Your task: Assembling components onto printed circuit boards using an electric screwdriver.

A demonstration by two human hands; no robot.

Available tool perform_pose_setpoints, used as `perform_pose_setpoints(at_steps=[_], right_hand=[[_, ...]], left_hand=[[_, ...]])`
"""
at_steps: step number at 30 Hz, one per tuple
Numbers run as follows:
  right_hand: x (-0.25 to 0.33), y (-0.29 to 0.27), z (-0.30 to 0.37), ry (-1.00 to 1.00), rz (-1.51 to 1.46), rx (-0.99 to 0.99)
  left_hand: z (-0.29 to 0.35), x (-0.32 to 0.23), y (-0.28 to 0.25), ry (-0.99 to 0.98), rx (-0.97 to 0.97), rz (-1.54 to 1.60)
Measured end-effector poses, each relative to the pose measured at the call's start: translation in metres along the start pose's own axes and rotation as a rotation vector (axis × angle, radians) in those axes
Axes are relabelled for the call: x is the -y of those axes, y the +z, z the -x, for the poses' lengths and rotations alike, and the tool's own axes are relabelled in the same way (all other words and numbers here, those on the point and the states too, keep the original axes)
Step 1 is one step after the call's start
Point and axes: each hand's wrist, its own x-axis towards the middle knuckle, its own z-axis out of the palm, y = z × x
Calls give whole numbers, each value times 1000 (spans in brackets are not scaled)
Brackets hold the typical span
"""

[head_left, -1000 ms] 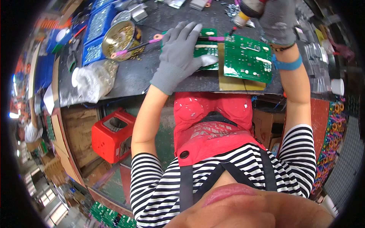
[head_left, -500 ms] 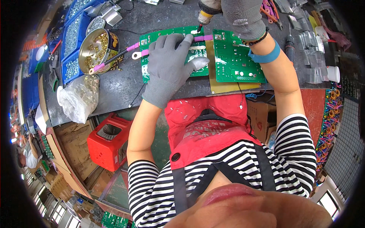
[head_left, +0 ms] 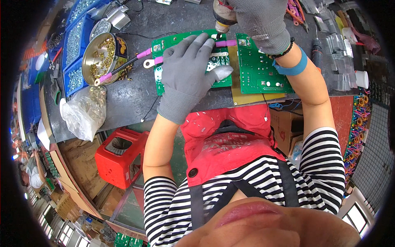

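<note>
My left hand [head_left: 186, 74], in a grey glove, lies flat on a green circuit board [head_left: 225, 80], its thumb stretched to the right and its fingertips close to the far edge. In my gloved right hand [head_left: 265, 22] is a power screwdriver [head_left: 224, 18], its nose pointing down at the board's far right part, just past my left fingertips. A dark cable [head_left: 128, 63] with pink sleeves and ring ends reaches the board from the left. Another pink-sleeved end [head_left: 225, 43] bridges toward a second green board [head_left: 252, 78] on the right, which rests partly over a yellowish plate [head_left: 251, 100].
A round metal tin [head_left: 87, 61] of brass-coloured screws stands left, beside blue bins [head_left: 73, 47] of small silver parts and a clear plastic bag [head_left: 82, 115]. Pliers [head_left: 298, 16], another screwdriver [head_left: 316, 53] and metal heat sinks [head_left: 339, 49] lie right. A red stool [head_left: 117, 166] stands below the table.
The screwdriver's nose has come lower and nearer the board. Both boards and my left hand have shifted slightly right and toward me. My left hand remains flat on the board.
</note>
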Motion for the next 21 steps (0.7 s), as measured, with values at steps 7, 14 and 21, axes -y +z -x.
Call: perform_pose_setpoints(at_steps=[7, 14, 21], right_hand=[[-9, 3, 6, -50, -66, 42], [6, -3, 10, 268, -5, 7], [36, -38, -36, 103, 41, -91]], left_hand=[[0, 0, 2, 1, -19, 17], [4, -1, -4, 11, -43, 0], [17, 14, -31, -39, -110, 5]])
